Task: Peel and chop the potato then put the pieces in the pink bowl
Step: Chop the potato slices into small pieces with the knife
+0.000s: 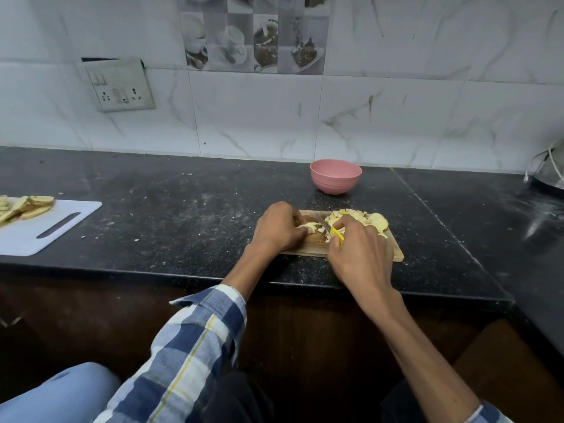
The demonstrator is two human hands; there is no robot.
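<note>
A small wooden cutting board (393, 253) lies on the black counter in front of me. My left hand (279, 228) holds a peeled potato piece (306, 226) down on the board with curled fingers. My right hand (358, 254) grips a knife with a yellow handle (336, 234); its blade (323, 224) points toward the left hand and rests against the piece. A heap of pale chopped potato (351, 215) and a bigger uncut chunk (380, 221) sit at the board's far right. The pink bowl (335, 176) stands behind the board near the wall; its inside is hidden.
A white plastic cutting board (61, 227) with several sliced rounds (27, 206) lies at the far left. Small scraps dot the counter (189, 215). A metal object with a cord (549, 172) sits at the far right. The counter's front edge runs just below my wrists.
</note>
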